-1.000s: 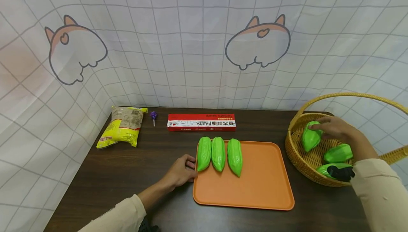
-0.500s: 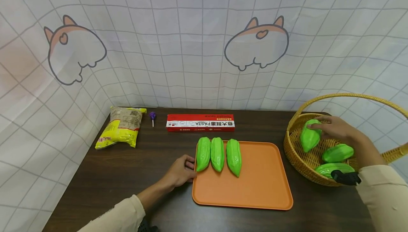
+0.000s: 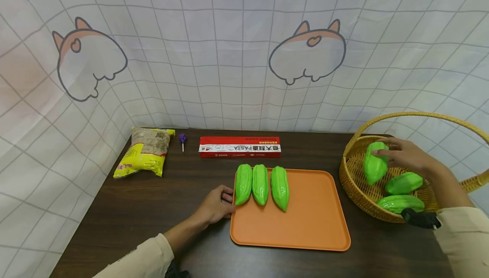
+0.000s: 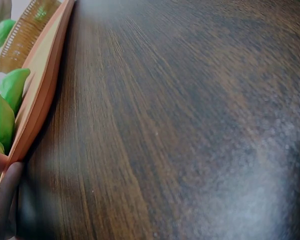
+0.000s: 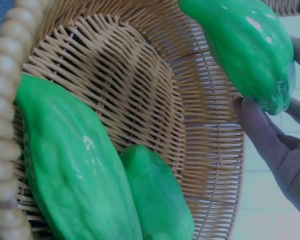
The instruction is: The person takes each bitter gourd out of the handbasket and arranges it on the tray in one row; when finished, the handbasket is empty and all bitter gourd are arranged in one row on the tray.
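Observation:
Inside the wicker basket (image 3: 347, 180) on the right, my right hand (image 3: 410, 157) grips one green bitter melon (image 3: 375, 163) by its upper end, thumb on one side and fingers on the other. The right wrist view has this melon tilted close by the basket wall. Two more melons, a front one (image 3: 401, 203) and a shorter-looking one (image 3: 404, 183), lie lower in the basket. My left hand (image 3: 213, 206) pinches the left rim of the orange tray (image 3: 305, 227). Three bitter melons (image 3: 260, 184) lie side by side along the tray's upper left part.
Behind the tray lies a red and white pasta box (image 3: 240, 147). A purple lollipop (image 3: 182, 139) and a yellow snack bag (image 3: 147, 153) are at the back left of the dark wooden table (image 3: 133, 210). The basket's tall handle (image 3: 412, 114) arches over the right hand.
My right hand and the bitter melon in it have shifted slightly to the right within the basket. The left hand stays at the tray's rim, and the tray melons lie as before.

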A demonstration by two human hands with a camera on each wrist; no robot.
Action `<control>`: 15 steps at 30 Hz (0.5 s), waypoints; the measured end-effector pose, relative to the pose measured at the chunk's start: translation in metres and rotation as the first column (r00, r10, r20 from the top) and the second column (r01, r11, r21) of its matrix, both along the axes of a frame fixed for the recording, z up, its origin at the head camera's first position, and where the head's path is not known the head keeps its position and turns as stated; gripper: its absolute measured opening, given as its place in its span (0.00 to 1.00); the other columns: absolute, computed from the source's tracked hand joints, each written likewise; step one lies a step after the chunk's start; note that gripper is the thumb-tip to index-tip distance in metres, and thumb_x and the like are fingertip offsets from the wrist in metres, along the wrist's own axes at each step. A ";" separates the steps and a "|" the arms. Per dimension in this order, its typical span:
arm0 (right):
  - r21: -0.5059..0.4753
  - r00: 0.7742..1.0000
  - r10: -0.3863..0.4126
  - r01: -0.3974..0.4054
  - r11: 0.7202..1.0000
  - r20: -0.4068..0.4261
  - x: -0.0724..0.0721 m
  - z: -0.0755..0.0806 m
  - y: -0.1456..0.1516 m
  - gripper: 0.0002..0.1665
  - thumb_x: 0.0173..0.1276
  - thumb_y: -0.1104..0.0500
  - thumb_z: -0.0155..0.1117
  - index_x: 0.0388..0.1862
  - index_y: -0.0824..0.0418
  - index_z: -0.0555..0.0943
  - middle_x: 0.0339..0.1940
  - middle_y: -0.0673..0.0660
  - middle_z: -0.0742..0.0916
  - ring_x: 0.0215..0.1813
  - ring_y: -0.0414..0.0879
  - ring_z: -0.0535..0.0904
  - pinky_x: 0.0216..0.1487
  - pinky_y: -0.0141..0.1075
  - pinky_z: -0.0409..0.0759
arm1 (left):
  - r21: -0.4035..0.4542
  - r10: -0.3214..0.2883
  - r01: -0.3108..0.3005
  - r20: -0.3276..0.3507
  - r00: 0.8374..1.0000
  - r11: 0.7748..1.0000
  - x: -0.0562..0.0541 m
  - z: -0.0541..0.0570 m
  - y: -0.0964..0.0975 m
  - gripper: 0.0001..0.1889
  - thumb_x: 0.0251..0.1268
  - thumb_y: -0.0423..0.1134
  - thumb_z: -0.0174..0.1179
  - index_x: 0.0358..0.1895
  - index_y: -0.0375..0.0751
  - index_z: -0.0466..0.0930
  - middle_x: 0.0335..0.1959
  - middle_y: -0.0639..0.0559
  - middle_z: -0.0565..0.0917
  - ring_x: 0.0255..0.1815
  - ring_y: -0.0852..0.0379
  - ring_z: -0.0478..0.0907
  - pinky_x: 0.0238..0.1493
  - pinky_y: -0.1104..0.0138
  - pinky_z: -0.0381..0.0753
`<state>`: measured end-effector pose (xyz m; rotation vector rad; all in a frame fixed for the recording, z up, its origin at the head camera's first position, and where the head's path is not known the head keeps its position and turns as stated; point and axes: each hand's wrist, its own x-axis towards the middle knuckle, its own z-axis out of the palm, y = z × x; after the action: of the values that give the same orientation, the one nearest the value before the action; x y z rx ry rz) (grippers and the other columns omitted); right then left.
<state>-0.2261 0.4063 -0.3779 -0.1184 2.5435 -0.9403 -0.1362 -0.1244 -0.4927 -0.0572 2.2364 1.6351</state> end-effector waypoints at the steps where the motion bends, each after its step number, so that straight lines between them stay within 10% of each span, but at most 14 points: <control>1: -0.001 1.000 0.001 -0.001 1.000 -0.004 0.001 0.001 0.001 0.51 0.78 0.42 0.51 0.81 0.70 0.40 0.72 0.88 0.53 0.64 0.80 0.69 0.58 0.59 0.81 | -0.002 0.001 -0.001 -0.002 1.000 1.000 0.000 0.000 0.000 0.28 0.49 0.24 0.66 0.58 0.28 0.72 0.44 0.38 0.78 0.34 0.54 0.81 0.33 0.61 0.89; 15: 0.003 0.997 -0.019 0.019 1.000 -0.080 0.019 0.013 0.010 0.48 0.79 0.44 0.50 0.81 0.70 0.42 0.73 0.85 0.57 0.55 0.60 0.80 0.52 0.53 0.84 | -0.014 -0.018 0.018 0.003 1.000 1.000 -0.002 -0.002 -0.001 0.28 0.51 0.26 0.66 0.59 0.29 0.71 0.45 0.39 0.78 0.35 0.54 0.81 0.34 0.61 0.89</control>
<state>-0.2074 0.4165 -0.3653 -0.1341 2.6242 -0.9564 -0.1383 -0.1254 -0.4950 -0.0423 2.2403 1.6088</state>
